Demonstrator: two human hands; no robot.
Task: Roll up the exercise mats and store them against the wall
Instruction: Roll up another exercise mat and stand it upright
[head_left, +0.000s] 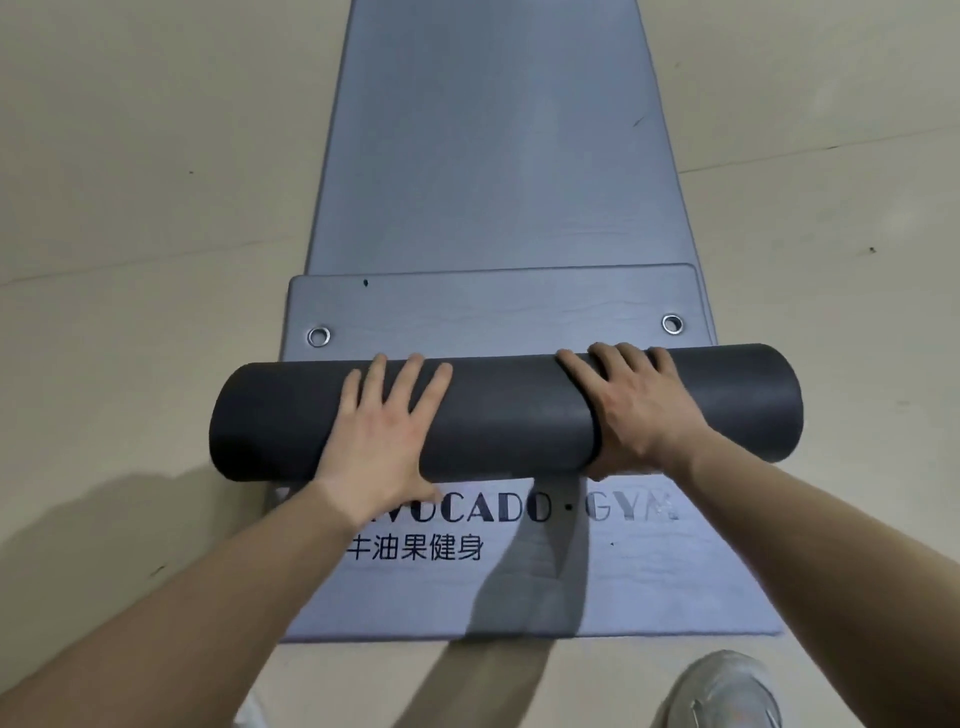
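A dark grey rolled mat (509, 410) lies crosswise on a flat blue-grey mat (493, 156) that runs away from me along the floor. My left hand (384, 431) presses on the left half of the roll, fingers spread over its top and thumb against its near side. My right hand (634, 410) grips the right half, with fingers curled over the top and the thumb underneath. Just beyond the roll a short unrolled end (493, 312) with two metal eyelets lies flat. Printed lettering (467, 525) shows on the mat surface in front of the roll.
Beige floor (130, 208) spreads on both sides of the mats. My light shoe (727, 691) stands at the bottom right by the mat's near edge. A bit of the other shoe (249, 712) shows at the bottom left.
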